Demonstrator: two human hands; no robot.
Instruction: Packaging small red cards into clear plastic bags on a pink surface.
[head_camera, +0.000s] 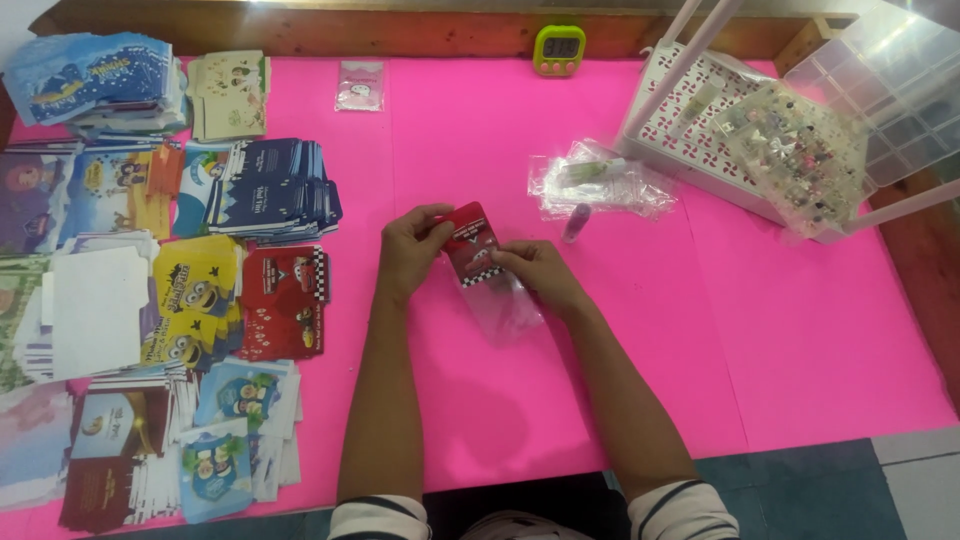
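Observation:
Both my hands meet over the middle of the pink table (800, 330). My left hand (408, 248) pinches the upper left corner of a small red printed card (470, 238). My right hand (540, 272) grips the card's lower right part together with a clear plastic sleeve (508, 312) that hangs below it toward me. The card's lower end looks partly inside the sleeve. A small purple tube (576, 222) lies on the table just right of my hands, apart from them.
Stacks of printed cards (270, 190) and envelopes cover the table's left side. A pile of clear sleeves (600, 182) lies behind the hands. A white perforated basket (690, 135) with small items and a clear compartment box (890, 90) stand at the back right. A green timer (559, 50) sits at the far edge.

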